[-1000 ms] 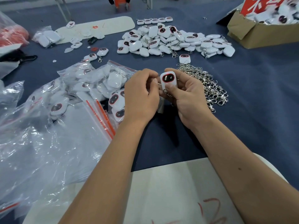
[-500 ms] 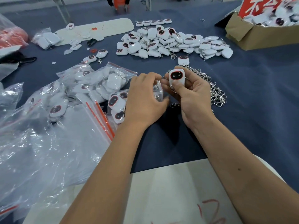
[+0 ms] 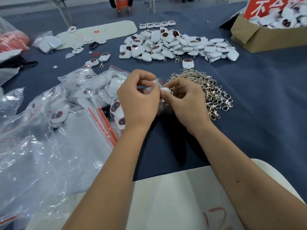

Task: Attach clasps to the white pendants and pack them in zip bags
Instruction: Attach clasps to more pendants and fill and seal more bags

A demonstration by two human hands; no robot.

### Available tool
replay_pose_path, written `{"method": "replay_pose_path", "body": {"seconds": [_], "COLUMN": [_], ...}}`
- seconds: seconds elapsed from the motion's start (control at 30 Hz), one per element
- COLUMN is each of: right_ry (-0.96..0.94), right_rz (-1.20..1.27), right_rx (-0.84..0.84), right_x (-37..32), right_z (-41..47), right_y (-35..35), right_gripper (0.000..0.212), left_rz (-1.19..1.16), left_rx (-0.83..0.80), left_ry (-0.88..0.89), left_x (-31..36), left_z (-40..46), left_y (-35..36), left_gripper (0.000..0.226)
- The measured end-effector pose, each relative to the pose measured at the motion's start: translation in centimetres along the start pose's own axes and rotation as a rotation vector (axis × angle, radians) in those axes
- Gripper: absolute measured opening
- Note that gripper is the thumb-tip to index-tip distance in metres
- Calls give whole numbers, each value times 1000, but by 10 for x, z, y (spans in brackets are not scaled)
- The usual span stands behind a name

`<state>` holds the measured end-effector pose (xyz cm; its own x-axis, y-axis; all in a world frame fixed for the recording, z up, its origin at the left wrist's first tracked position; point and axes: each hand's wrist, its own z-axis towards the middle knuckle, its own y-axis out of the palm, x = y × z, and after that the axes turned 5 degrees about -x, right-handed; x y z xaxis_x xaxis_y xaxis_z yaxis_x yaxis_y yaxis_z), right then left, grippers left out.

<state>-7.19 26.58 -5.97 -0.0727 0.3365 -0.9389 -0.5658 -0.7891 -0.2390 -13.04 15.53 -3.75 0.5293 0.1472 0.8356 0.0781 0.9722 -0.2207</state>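
Pendant (image 3: pixel 166 89) tipped down since, now pinched in right hand (image 3: pixel 186 100) grip, left hand (image 3: pixel 139 100) pinching zip bag (image 3: pixel 158 82).

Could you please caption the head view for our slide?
Both hands, left and right, slip a white pendant into a small zip bag.

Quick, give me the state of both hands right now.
Left hand: pinches the mouth of a small clear zip bag.
Right hand: pinches a white pendant at the bag's mouth.

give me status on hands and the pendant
Left hand pinching small zip bag open. Right hand pushing white pendant into it. Clasp pile just beyond, not in the way.
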Motion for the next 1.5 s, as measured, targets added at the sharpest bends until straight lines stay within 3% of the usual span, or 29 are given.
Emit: {"method": "replay_pose_path", "body": {"seconds": [0.2, 0.3, 0.43, 0.5, 0.57, 0.6, 0.67, 0.8, 0.9, 1.0, 1.07, 1.13, 1.2, 1.27, 1.33, 1.4, 1.5], "right_ry": [-211, -282, -308, -314, -339, -336, -264, -59, -44, -40, -6, 32, 88, 132, 160, 180, 188], "right_rz": [-67, -61, -277, -210, -130, -93, 8, 78, 154, 237, 345, 477, 591, 578, 472, 423, 503], "right_rx": [25, -104, -292, -151, 113, 203, 210, -78, -170, -108, -83, -124, -166, -165, -127, -72, -11], "right_x": [-12, -17, -13, -14, -17, -18, -18, -18, -17, -14, -12, -11, -12, -11, -9, -6, -5], "right_z": [-6, -4, -2, -5, -7, -8, -9, -13, -12, -8, -7, -5, -4, -2, -1, 0, 5], "right_y": [2, 0, -4, -1, -1, -2, -5, -4, 0, 1, -1, -6, -10, -11, -10, -10, -15], "right_gripper": [14, 17, 19, 18, 11, 15, 30, 54, 47, 32, 27, 27, 34, 46, 51, 53, 32], "left_rz": [163, 127, 14, -79, -219, -280, -387, -620, -771, -825, -747, -494, -322, -427, -599, -646, -558], "left_rx": [9, 43, 71, 93, 132, 146, 153, 92, 53, -22, 0, 11, -166, -495, -749, -815, -741], "left_ry": [227, 195, 114, 60, -10, -42, -105, -224, -282, -293, -264, -228, -333, -591, -696, -663, -635], "left_x": [4, 5, 10, 12, 13, 14, 17, 22, 24, 21, 14, 6, -4, -10, -12, -15, -16], "left_z": [-1, 1, 3, 6, 11, 13, 18, 19, 18, 17, 19, 22, 22, 18, 12, 10, 9], "left_y": [-1, -4, -5, -6, -9, -11, -14, -12, -11, -13, -17, -20, -21, -22, -24, -23, -23], "left_gripper": [8, 9, 13, 13, 14, 15, 17, 22, 22, 17, 13, 14, 31, 65, 78, 67, 38]}}
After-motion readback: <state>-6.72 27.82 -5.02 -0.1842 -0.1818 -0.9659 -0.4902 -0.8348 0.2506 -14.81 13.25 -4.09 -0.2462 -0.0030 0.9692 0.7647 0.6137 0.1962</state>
